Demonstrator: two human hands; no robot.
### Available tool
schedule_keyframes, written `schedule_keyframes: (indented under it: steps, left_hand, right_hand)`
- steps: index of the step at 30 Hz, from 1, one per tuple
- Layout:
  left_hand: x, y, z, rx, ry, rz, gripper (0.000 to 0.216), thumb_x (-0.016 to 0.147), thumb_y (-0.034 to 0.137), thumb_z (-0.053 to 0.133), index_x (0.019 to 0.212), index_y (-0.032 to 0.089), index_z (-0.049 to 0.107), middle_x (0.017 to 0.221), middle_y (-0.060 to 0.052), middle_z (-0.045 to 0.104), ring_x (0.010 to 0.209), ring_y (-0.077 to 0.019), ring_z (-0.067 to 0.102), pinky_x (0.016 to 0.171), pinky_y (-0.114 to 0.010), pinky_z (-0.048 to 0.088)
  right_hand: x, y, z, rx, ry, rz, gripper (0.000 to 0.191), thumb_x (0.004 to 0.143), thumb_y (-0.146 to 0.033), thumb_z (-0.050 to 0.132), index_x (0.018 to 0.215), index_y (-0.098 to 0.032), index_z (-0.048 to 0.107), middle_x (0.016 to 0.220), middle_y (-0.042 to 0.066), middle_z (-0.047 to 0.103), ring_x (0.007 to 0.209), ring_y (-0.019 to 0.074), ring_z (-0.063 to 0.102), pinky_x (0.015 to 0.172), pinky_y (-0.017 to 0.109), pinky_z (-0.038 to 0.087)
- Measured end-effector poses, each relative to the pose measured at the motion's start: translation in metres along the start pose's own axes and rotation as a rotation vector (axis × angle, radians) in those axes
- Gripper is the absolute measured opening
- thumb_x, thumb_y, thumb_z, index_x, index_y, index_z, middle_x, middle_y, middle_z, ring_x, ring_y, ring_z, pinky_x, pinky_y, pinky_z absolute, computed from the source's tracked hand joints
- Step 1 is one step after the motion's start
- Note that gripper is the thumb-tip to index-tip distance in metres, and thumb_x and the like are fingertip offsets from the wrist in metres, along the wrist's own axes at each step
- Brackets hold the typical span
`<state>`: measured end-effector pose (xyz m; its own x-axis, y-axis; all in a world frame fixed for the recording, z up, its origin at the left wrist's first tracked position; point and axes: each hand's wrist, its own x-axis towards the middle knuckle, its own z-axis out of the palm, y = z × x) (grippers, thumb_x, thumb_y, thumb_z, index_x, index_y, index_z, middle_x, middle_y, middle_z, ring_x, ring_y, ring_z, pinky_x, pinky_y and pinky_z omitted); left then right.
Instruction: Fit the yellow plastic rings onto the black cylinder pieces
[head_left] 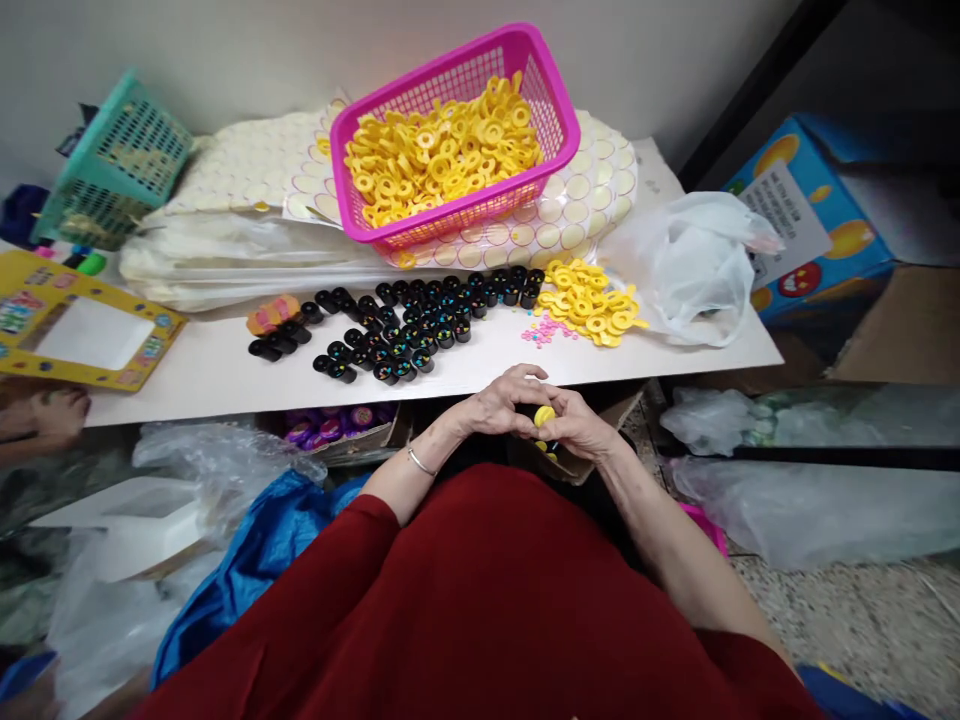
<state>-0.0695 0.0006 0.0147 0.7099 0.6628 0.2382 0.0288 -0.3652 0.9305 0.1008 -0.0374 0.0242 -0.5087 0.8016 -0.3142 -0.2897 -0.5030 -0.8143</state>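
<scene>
The right hand (579, 428) pinches a round yellow piece (544, 415) at the near edge of the white table (210, 372), above a cardboard box (576, 468), while the left hand (499, 402) meets the right, its own grip indeterminable, and black cylindrical parts (412, 336) sit beyond.

My top (487, 590) is dk red, disc (544, 415) I hold is yel. Basket (564, 110) hot pink, rings (450, 145) yel; cups (444, 333) blk w/ multicol bits (384, 371); sheet (609, 165) cream w/ circles.
</scene>
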Motion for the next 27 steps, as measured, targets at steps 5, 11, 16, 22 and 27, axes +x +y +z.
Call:
schedule_keyframes:
  steps: [5, 11, 16, 22, 27]
  left_hand:
    - [0.0, 0.003, 0.006, 0.097, -0.08, -0.01, 0.031, 0.063, 0.039, 0.08, 0.088, 0.021, 0.075, 0.085, -0.007, 0.07, 0.104, -0.024, 0.055, 0.11, -0.048, 0.029]
    - [0.003, 0.022, -0.024, 0.254, -0.208, -0.006, 0.057, 0.056, 0.05, 0.081, 0.104, 0.022, 0.071, 0.11, -0.012, 0.068, 0.117, -0.0279, 0.05, 0.108, -0.047, 0.033]
    - [-0.004, 0.03, -0.059, 0.236, 0.149, -0.007, 0.044, 0.066, 0.046, 0.076, 0.097, 0.016, 0.072, 0.099, -0.014, 0.069, 0.098, -0.0224, 0.06, 0.093, -0.04, 0.045]
    - [-0.016, 0.017, -0.06, 0.248, 0.364, -0.203, 0.034, 0.065, 0.042, 0.076, 0.086, 0.015, 0.072, 0.092, -0.009, 0.069, 0.081, -0.0157, 0.061, 0.071, -0.028, 0.048]
    - [0.0, 0.02, -0.08, 0.312, 0.467, -0.188, 0.026, 0.067, 0.036, 0.074, 0.082, 0.015, 0.07, 0.084, -0.004, 0.065, 0.067, -0.0107, 0.056, 0.063, -0.025, 0.045]
  right_hand:
    - [-0.006, 0.008, 0.001, -0.12, 0.092, -0.166, 0.044, 0.049, -0.03, 0.081, 0.089, -0.018, 0.071, 0.084, 0.002, 0.068, 0.076, 0.0172, 0.059, 0.066, 0.028, 0.048]
    - [-0.003, 0.029, -0.024, -0.535, 0.143, -0.217, 0.051, 0.06, -0.031, 0.073, 0.108, -0.019, 0.063, 0.101, 0.006, 0.065, 0.091, 0.0235, 0.059, 0.079, 0.036, 0.048]
    - [0.008, 0.058, -0.049, -1.214, 0.325, -0.008, 0.035, 0.07, -0.023, 0.062, 0.104, -0.014, 0.061, 0.104, 0.012, 0.06, 0.095, 0.0258, 0.06, 0.083, 0.036, 0.045]
    - [0.015, 0.059, -0.06, -1.404, 0.389, 0.126, 0.046, 0.082, -0.018, 0.053, 0.127, -0.006, 0.049, 0.124, 0.024, 0.052, 0.105, 0.0272, 0.06, 0.089, 0.033, 0.043]
    - [-0.006, 0.037, -0.062, -1.297, 0.334, 0.081, 0.035, 0.077, -0.022, 0.059, 0.111, -0.011, 0.062, 0.106, 0.016, 0.063, 0.094, 0.0237, 0.063, 0.08, 0.03, 0.045]
